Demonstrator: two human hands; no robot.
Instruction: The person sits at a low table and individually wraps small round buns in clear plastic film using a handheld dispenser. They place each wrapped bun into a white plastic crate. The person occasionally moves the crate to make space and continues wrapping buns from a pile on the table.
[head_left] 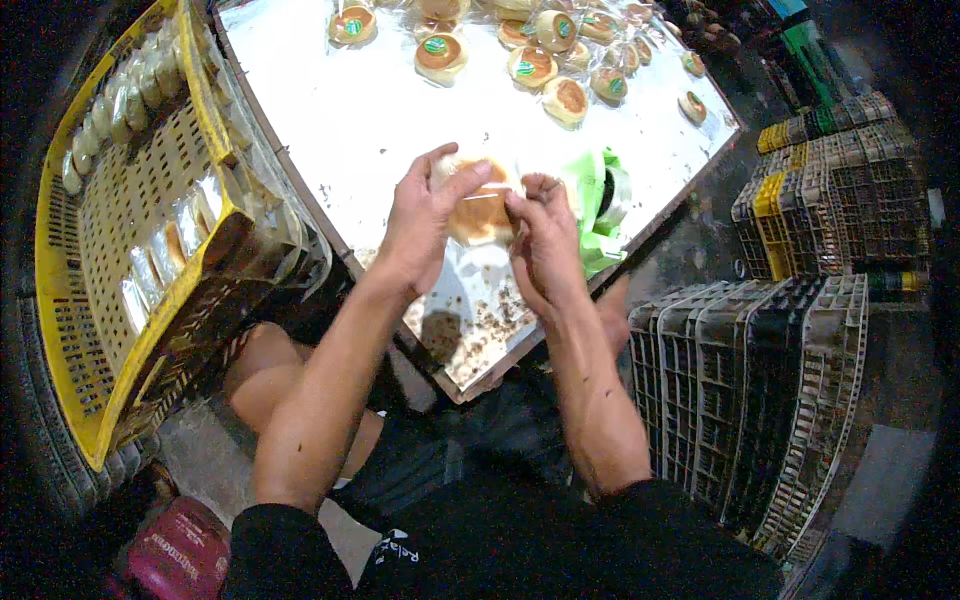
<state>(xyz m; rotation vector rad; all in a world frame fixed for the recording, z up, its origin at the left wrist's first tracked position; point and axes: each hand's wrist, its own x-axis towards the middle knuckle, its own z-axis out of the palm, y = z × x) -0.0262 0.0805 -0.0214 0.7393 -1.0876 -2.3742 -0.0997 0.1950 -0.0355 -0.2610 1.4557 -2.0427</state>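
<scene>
Over the near part of a white tabletop (330, 130), a round bun (478, 218) with a browned top is held between my two hands; it looks wrapped in clear plastic. My left hand (420, 215) grips its left side, the thumb lying across the top. At the right edge my right hand (548, 235) has its fingers curled in, thumb and forefinger pinched against the bun or its wrapper. Just beyond that hand lies a bright green strip (598, 245) beside a dark-centred roll (612, 195), partly hidden.
Several bagged buns with green stickers, such as one bun (441, 58), lie at the table's far side. To the left stands a yellow crate (225, 150) with rows of packed buns. Stacked plastic crates (710, 350) rise at the right. A dark red object (180, 550) sits lower left.
</scene>
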